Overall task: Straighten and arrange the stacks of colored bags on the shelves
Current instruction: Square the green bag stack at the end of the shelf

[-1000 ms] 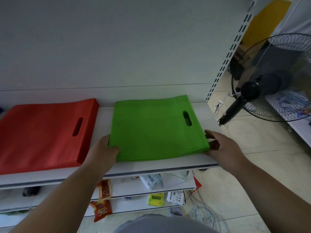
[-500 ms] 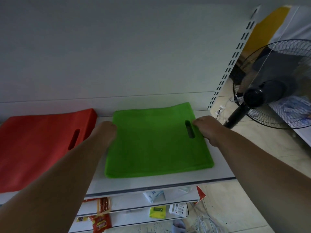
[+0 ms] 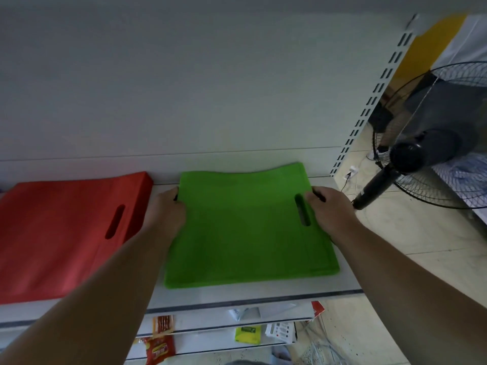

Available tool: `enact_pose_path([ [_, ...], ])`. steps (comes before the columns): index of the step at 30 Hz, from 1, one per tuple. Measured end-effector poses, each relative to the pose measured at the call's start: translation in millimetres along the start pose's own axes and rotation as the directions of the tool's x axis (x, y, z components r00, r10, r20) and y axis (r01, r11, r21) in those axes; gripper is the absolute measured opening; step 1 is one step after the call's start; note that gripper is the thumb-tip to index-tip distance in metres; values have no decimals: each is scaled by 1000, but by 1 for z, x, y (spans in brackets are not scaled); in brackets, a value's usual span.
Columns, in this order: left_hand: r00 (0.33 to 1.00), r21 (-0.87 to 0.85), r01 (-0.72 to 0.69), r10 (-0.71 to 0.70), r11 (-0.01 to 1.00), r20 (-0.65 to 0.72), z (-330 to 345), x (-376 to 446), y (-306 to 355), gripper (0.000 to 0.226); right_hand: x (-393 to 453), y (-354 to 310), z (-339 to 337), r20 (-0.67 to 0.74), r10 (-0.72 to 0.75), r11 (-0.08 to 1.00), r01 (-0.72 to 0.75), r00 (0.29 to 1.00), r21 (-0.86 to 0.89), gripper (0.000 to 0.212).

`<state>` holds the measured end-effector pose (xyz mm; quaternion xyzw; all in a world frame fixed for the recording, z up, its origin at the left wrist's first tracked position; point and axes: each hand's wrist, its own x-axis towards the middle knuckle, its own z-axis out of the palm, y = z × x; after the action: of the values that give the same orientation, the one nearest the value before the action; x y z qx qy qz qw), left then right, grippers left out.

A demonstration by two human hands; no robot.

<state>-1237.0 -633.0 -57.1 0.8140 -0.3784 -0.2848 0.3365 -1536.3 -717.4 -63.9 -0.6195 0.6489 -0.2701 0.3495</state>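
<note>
A flat stack of green bags with a slot handle on its right lies on the white shelf. Its far edge touches the back panel. My left hand presses against the stack's left edge, fingers curled around it. On the opposite side, my right hand grips the edge beside the handle slot. A stack of red bags with its own slot handle lies to the left, apart from the green one.
A black standing fan stands right of the shelf unit, past the slotted upright. Lower shelves hold snack packets and small boxes. Cables lie on the tiled floor at the lower right.
Both hands went from the green stack's near corners to its far sides, then drew back a little. The stack sits farther back, against the back panel.
</note>
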Motion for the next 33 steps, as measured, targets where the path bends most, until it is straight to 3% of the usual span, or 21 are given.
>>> enact_pose_path([
  [5,997,-97,75,-72,992,30,-4,16,-11,25,6,3,-2,-5,58,974,-56,998,219,23],
  [9,990,-272,49,-10,961,141,-2,27,-12,31,13,0,1,141,112,907,-159,984,390,43],
  [13,988,-444,74,-5,893,154,0,23,-9,33,15,5,4,242,92,902,-184,966,391,58],
  [16,988,-459,59,16,886,157,4,24,-13,31,16,7,6,272,89,898,-196,958,395,64],
  [20,995,-416,24,18,909,96,11,32,-13,33,15,3,1,326,106,892,-235,939,387,55],
  [23,996,-376,21,12,927,86,12,34,-9,41,10,-10,-5,317,119,902,-236,941,362,41],
  [28,986,-437,47,28,898,164,-1,24,-12,33,9,-6,0,295,82,923,-184,952,338,66],
  [31,988,-539,89,-7,837,152,-9,-4,-25,18,-6,9,-4,273,48,928,-145,961,345,64],
  [33,981,-609,168,-70,775,181,-12,-28,-39,23,-26,19,-7,267,67,901,-173,961,397,61],
])
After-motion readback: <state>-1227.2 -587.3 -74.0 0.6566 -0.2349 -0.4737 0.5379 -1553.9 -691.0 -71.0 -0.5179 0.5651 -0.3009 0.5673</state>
